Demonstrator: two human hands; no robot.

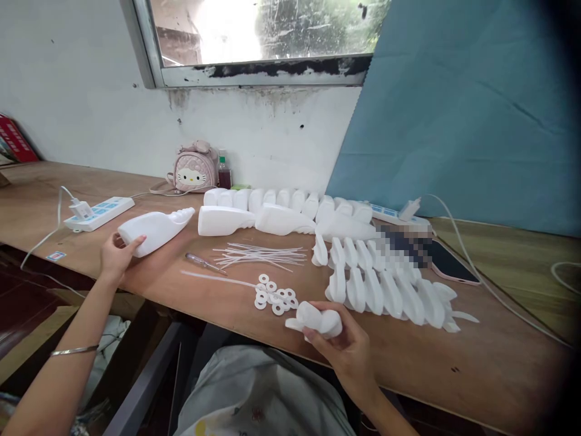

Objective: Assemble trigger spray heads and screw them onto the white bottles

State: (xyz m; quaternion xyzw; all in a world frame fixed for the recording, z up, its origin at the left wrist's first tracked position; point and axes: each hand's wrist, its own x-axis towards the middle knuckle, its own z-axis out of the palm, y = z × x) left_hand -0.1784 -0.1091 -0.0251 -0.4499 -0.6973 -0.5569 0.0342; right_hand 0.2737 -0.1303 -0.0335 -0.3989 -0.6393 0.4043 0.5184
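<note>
A left hand (pixel 118 249) grips a white bottle-shaped piece (pixel 157 230) at the left of a table (pixel 408 357), the right hand (pixel 347 336) a small white part (pixel 318 319) up front, washers (pixel 275 298) and screwdriver (pixel 196 259) between; below, a cardboard box (pixel 43 333) holds white items (pixel 108 339) (apparently, in shadow).

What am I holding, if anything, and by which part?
Left grip: white bottle, by its wide end. Right grip: small white piece, by its lower right side.

There are two hands (pixel 117 253) (pixel 347 339), one screwdriver (pixel 204 263), at least ten rings (pixel 273 299)
</note>
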